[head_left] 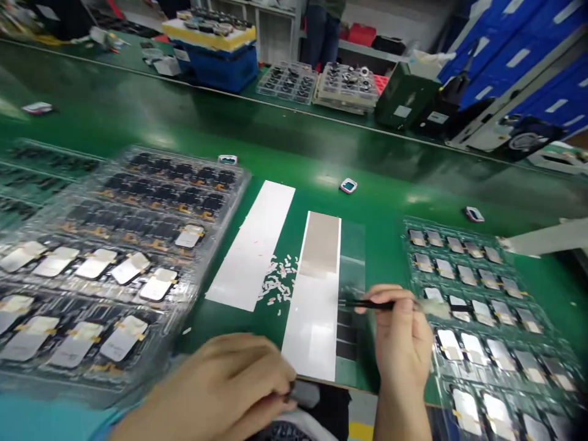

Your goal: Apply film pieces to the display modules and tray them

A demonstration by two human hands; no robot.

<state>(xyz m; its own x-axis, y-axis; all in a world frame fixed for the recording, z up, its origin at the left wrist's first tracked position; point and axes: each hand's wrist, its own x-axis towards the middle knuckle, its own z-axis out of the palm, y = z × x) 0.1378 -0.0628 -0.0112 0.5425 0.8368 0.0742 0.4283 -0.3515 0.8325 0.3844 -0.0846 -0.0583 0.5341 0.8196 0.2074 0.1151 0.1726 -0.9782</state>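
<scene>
My left hand (pixel 229 383) is closed at the table's front edge. It pinches a small display module (pixel 307 393) with a greyish face, partly hidden by my fingers. My right hand (pixel 402 343) grips black tweezers (pixel 374 304), their tips pointing left over the right edge of a white strip (pixel 315 318). A grey-beige sheet (pixel 321 242) covers that strip's far part. Beside it lies a clear film (pixel 353 257) with dark rectangles near its front end. Left of the strip is a scatter of tiny white and pinkish pieces (pixel 278 282), then a second white strip (pixel 260 239).
A clear tray (pixel 229 208) of display modules stands at left, another tray (pixel 416 282) at right. Several small frames, one a white-rimmed frame (pixel 348 185), lie across the green table (pixel 298 131). A blue bin (pixel 225 64) and parts boxes (pixel 346 86) stand on the back ledge. A person (pixel 321 30) stands beyond.
</scene>
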